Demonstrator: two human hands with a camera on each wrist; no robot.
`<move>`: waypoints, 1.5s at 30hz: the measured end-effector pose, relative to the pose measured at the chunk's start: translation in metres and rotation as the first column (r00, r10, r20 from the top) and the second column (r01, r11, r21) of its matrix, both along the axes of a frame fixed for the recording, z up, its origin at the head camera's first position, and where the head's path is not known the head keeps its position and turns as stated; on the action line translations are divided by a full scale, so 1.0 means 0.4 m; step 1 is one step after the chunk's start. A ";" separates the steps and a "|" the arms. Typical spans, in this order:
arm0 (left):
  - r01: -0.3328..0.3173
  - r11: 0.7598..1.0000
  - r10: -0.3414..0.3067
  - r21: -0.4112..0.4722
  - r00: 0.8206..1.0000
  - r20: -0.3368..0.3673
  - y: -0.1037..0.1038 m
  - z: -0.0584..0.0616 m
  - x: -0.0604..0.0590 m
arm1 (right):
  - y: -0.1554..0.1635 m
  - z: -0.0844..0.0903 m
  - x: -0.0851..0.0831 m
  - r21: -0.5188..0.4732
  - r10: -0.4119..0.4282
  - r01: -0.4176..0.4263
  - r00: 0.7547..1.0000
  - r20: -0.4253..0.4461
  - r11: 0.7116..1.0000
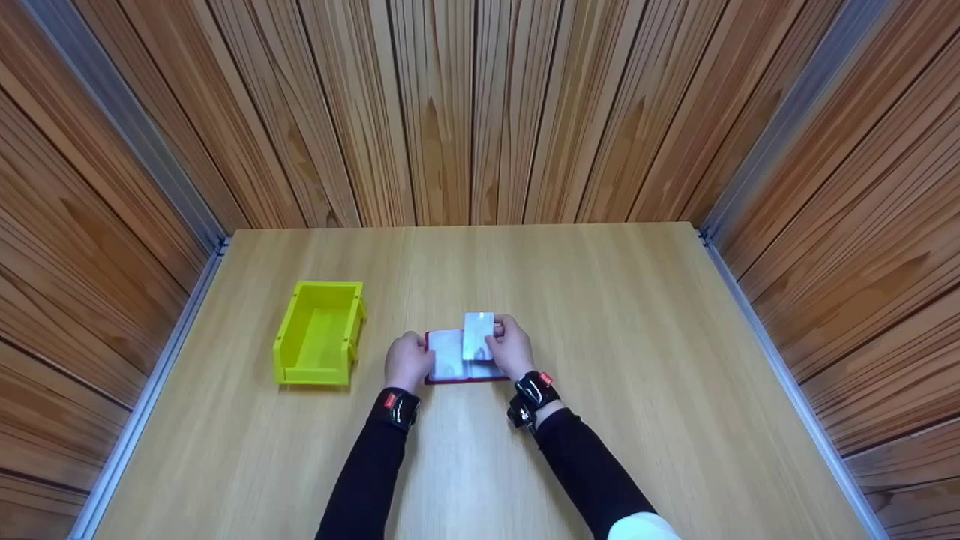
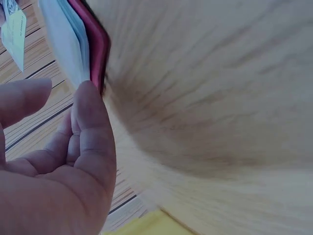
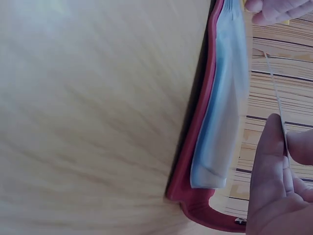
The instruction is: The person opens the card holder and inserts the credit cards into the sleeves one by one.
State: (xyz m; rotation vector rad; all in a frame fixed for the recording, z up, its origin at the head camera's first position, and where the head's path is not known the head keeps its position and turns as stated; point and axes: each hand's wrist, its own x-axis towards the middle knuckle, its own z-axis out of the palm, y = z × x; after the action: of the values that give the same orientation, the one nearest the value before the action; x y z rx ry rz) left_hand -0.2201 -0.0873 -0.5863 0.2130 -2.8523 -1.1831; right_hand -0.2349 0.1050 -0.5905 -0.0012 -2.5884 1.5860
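A red-covered card holder lies open on the table, its clear sleeve pages fanned slightly upward. My right hand pinches a pale card between thumb and fingers, above the holder's right half. The right wrist view has this card edge-on, raised over the sleeves. At the holder's left edge is my left hand. One fingertip touches the sleeve edges there, while the thumb stands apart from the pages.
A yellow-green open bin stands left of the left hand. Wood-plank walls with metal corner rails enclose the wooden table at the back and sides. Black wrist cameras sit on both wrists.
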 end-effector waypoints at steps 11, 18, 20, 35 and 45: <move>0.027 0.999 -0.025 -0.019 0.995 0.096 -0.006 -0.014 -0.005 | 0.003 -0.010 0.000 0.068 0.001 0.000 1.000 -0.013 0.998; 0.020 0.999 -0.016 -0.033 0.993 0.115 -0.004 -0.015 -0.010 | 0.004 -0.014 -0.001 0.104 -0.009 0.009 1.000 -0.002 0.995; 0.018 0.999 -0.014 -0.035 0.993 0.118 -0.003 -0.014 -0.010 | 0.003 -0.014 -0.002 0.107 -0.011 0.011 1.000 0.002 0.994; 0.025 0.998 -0.018 -0.050 0.992 0.124 -0.001 -0.011 -0.008 | -0.003 -0.017 0.004 0.124 -0.008 0.004 0.999 0.032 0.992; 0.016 0.999 -0.011 -0.040 0.991 0.136 -0.002 -0.012 -0.011 | -0.002 -0.020 0.001 0.135 0.007 -0.015 0.998 0.056 0.991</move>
State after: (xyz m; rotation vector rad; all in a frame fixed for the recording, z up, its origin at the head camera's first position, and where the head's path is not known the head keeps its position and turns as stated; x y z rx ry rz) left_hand -0.2245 -0.0879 -0.5910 0.2834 -2.9955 -1.1543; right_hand -0.2344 0.1040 -0.5983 -0.0202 -2.7379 1.4304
